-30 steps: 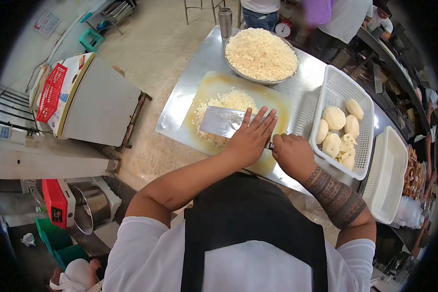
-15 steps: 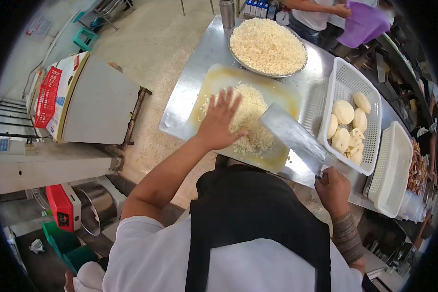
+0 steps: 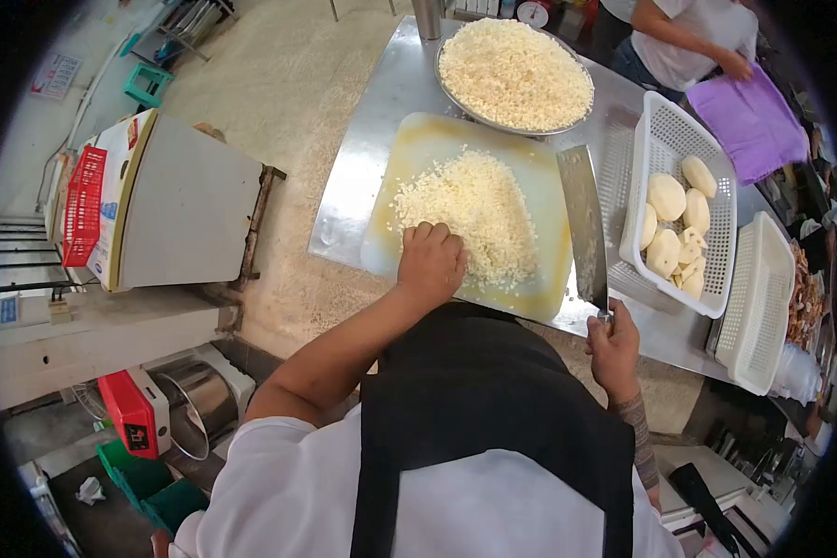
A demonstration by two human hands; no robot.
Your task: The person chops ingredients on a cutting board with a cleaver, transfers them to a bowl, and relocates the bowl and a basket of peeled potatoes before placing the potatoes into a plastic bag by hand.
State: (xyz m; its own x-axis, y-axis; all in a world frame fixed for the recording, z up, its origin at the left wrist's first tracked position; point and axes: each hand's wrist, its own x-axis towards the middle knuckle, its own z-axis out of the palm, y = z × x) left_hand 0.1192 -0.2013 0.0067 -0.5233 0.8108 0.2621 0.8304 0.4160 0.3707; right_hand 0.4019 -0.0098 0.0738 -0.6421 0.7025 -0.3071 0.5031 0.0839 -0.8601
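The chopped bits (image 3: 484,214) lie in a loose, pale heap across the middle of the board (image 3: 418,139), with stray grains scattered about its left side. The left hand (image 3: 431,263) is at the heap's lower left edge, palm down, its fingers curled and pressed close together; whether any bits are pinched beneath them cannot be told, since the back of the hand hides the tips. The right hand (image 3: 613,352) is just off the board's lower right corner, its fingers wrapped around the handle of the cleaver (image 3: 585,223). The blade points away from the person along the board's right edge, small bits stuck to it near the handle; whether it touches the board cannot be made out. The board lies on a metal table (image 3: 349,181). Beyond it is a round bowl (image 3: 530,132) piled high with similar bits, beside a metal canister (image 3: 428,17). To the right of the cleaver, a white basket (image 3: 649,139) holds pale peeled vegetables (image 3: 667,196), some whole and some cut, and a second basket (image 3: 758,307) is just beside it. At the upper right, a co-worker's hand (image 3: 737,65) is at a purple cloth (image 3: 753,126).
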